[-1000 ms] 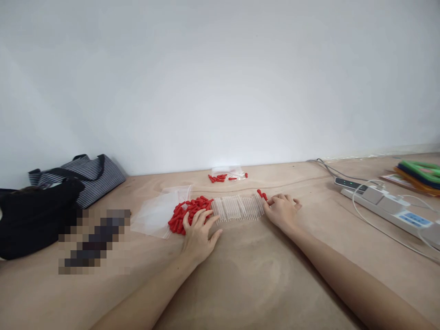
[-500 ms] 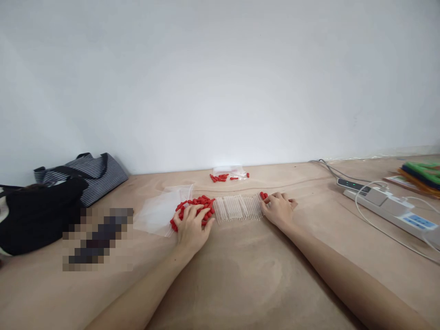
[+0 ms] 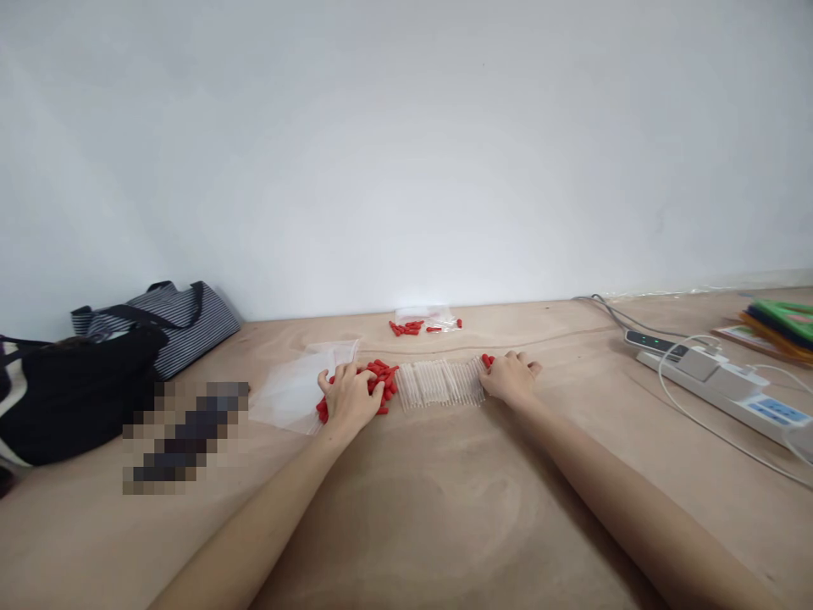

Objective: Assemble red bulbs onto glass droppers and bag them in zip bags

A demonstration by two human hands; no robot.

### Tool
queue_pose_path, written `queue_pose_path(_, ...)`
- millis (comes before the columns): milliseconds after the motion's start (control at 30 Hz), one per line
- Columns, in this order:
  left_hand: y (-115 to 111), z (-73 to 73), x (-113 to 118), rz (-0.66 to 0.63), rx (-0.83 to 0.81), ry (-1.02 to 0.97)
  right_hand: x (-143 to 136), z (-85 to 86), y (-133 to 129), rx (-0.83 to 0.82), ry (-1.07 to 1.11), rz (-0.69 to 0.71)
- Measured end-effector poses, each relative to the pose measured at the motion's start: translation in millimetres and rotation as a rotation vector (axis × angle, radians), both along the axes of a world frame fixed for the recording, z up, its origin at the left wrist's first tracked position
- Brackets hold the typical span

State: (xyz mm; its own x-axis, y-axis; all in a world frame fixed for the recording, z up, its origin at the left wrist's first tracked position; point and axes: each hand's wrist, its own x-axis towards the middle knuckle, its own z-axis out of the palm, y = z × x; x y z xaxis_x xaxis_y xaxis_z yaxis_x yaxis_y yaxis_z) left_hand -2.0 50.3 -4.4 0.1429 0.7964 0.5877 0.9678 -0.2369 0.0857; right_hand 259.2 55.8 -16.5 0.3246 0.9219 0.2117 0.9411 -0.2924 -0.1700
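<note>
My left hand [image 3: 351, 396] rests with bent, spread fingers on a pile of small red bulb-ended pieces [image 3: 384, 379], covering part of it. Right of the pile lies a row of thin whitish sticks or tubes [image 3: 441, 384], side by side and close together. At the right end of that row is my right hand [image 3: 511, 378], its outer fingers apart. A few red pieces [image 3: 488, 360] show by its fingertips; the thumb is mostly hidden. A translucent plastic bag [image 3: 283, 394] lies flat to the left of the pile.
Near the wall lie more red pieces [image 3: 406, 328] and a small clear bag [image 3: 423, 314]. On the left are a striped bag [image 3: 203, 326], a black bag [image 3: 82, 402] and a blurred-out dark object [image 3: 187, 436]. A power strip [image 3: 724, 385] with cables and coloured folders [image 3: 781, 326] occupy the right.
My left hand has shifted slightly left over the pile, uncovering red pieces on its right side. My right hand stays at the row's end, its outer fingers drawn in a little.
</note>
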Motion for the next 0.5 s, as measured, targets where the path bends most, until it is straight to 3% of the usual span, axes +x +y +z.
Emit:
queue_pose_path(200, 3, 1.7, 5, 0.015, 0.003, -0.041, -3, 0.7, 5, -0.011, 0.021, -0.019)
queue_pose_path(367, -9, 9.9, 6, 0.002, 0.114, -0.135, -1, 5.4, 0, 0.056, 0.062, 0.014)
queue_pose_path(433, -23, 11.2, 8, -0.103, 0.123, -0.177, 0, 4.9, -11, 0.181, 0.111, 0.129)
queue_pose_path(500, -39, 8.2, 10, -0.279, 0.07, -0.19, 3, 1.7, -25, 0.313, 0.153, 0.334)
